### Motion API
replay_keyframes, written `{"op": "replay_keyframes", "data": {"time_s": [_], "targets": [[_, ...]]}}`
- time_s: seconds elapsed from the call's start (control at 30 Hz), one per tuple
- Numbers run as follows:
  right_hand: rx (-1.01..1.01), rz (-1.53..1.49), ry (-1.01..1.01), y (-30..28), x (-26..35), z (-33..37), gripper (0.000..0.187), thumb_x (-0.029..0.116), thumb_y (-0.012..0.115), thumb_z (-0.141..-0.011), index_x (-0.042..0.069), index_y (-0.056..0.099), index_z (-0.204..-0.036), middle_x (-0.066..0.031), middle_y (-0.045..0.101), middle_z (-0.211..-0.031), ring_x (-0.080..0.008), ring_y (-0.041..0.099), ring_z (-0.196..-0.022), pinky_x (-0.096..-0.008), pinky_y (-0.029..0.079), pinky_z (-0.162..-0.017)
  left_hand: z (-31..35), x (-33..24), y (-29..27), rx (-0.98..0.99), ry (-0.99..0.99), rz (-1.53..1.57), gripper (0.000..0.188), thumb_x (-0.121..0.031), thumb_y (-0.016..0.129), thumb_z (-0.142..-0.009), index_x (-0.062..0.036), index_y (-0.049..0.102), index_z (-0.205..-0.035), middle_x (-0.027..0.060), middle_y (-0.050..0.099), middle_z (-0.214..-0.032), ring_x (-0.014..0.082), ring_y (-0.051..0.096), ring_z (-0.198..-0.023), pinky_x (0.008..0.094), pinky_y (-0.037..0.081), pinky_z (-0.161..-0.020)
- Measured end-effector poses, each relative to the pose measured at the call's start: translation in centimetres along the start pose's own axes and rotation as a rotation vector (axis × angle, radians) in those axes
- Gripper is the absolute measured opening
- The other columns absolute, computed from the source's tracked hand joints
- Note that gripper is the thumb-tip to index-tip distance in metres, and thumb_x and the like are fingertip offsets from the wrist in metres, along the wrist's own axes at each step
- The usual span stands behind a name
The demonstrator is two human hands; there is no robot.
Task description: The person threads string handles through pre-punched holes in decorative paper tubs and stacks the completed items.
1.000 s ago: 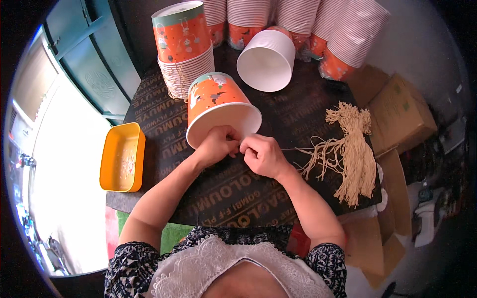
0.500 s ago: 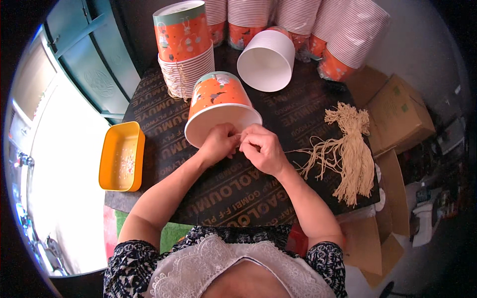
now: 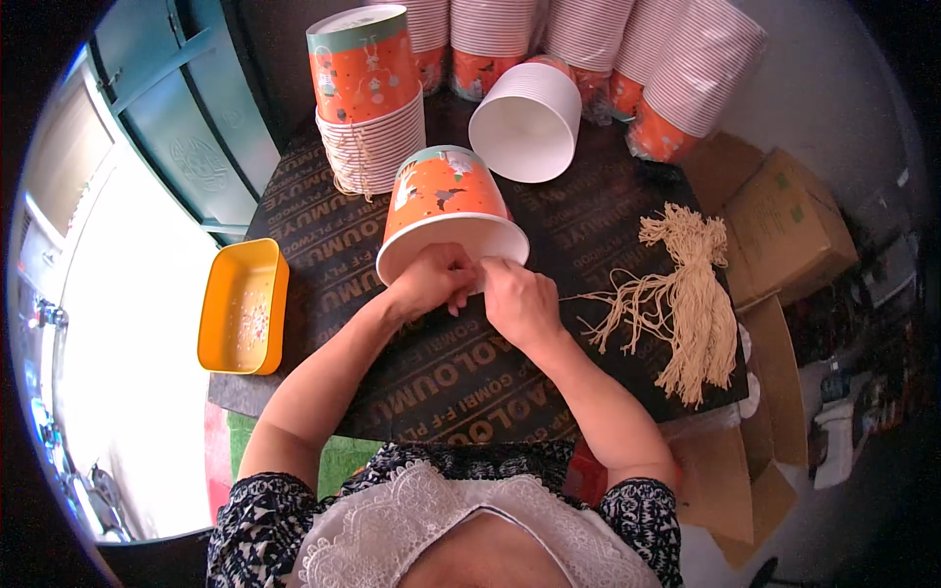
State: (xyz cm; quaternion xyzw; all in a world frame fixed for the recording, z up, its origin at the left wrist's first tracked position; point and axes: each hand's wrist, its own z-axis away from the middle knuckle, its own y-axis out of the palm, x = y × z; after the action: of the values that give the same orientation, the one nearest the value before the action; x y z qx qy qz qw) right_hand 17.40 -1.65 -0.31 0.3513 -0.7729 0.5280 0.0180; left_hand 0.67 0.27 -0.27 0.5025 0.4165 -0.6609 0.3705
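Observation:
An orange paper tub with a green base band and white inside lies tilted on the table, its mouth facing me. My left hand reaches into the mouth at the near rim, its fingers curled and pinched. Beside it, my right hand is closed with its fingertips against the right part of the rim. Whatever the fingertips pinch is too small or hidden to make out. A bundle of beige cords lies to the right, one thin strand reaching toward my right hand.
A yellow plastic bin with small bits inside stands at the left. Behind are a tub stack with cords hanging from it, a white tub on its side and several plastic-wrapped stacks. Cardboard boxes stand right of the table.
The tub has shifted slightly right and a little down, with both hands moving along. My right hand has turned, its back now more toward me, fingertips closer to the rim.

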Motion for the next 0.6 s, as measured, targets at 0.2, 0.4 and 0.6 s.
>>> {"op": "replay_keyframes", "data": {"time_s": [0.2, 0.4, 0.6], "targets": [[0.035, -0.131, 0.083, 0.02, -0.04, -0.16, 0.017, 0.014, 0.054, -0.083, 0.006, 0.062, -0.095, -0.0200, 0.064, -0.076, -0.0399, 0.062, -0.074, -0.0490, 0.050, -0.065, 0.09, 0.26, 0.05, 0.038, 0.056, 0.026, 0.011, -0.007, 0.056, -0.086, 0.0026, 0.054, -0.081, 0.0065, 0.057, -0.065, 0.0135, 0.055, -0.052, 0.0256, 0.046, -0.044], [0.165, -0.105, 0.099, -0.54, 0.05, -0.40, 0.013, 0.016, 0.053, -0.084, 0.005, 0.059, -0.089, -0.0203, 0.064, -0.079, -0.0395, 0.063, -0.073, -0.0504, 0.050, -0.065, 0.15, 0.41, 0.00, 0.036, 0.076, 0.008, 0.011, -0.007, 0.058, -0.085, 0.0015, 0.054, -0.080, 0.0060, 0.057, -0.065, 0.0128, 0.056, -0.052, 0.0252, 0.046, -0.044], [0.094, -0.083, 0.116, 0.03, -0.11, -0.24, 0.010, 0.015, 0.055, -0.084, 0.006, 0.058, -0.084, -0.0199, 0.063, -0.073, -0.0403, 0.062, -0.073, -0.0501, 0.049, -0.063, 0.23, 0.46, 0.16, 0.013, 0.062, 0.054, 0.011, -0.008, 0.058, -0.085, 0.0010, 0.054, -0.079, 0.0065, 0.057, -0.064, 0.0134, 0.056, -0.052, 0.0250, 0.046, -0.044]]}}
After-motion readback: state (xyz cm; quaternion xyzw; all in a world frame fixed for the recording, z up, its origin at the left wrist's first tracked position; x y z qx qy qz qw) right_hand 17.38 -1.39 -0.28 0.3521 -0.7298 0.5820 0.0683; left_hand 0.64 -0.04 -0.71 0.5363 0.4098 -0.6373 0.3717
